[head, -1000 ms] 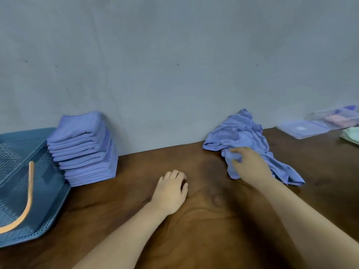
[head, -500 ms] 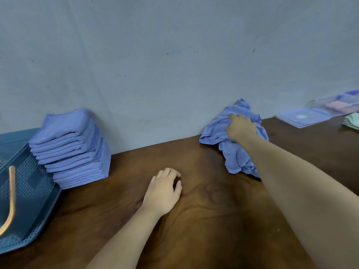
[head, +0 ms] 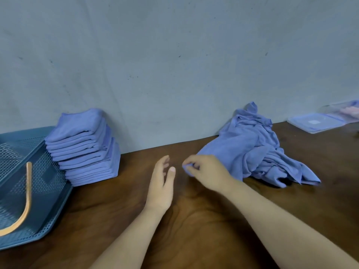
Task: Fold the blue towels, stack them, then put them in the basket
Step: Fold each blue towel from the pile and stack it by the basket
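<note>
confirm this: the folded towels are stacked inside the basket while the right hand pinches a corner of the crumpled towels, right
Not inside. The head view shows the folded towels stacked on the table beside the basket. The right hand does pinch a corner of the crumpled towels.

The visible body consists of two forearms and two hands, all uncovered. The left hand (head: 161,188) and the right hand (head: 208,174) are bare, and each forearm is bare up to the frame edge. The left forearm (head: 128,243) appears slender; the right forearm (head: 281,228) appears broader, being nearer the lens. The left thumbnail (head: 172,169) is short and rounded. The left fingertips are motion-blurred.
</note>
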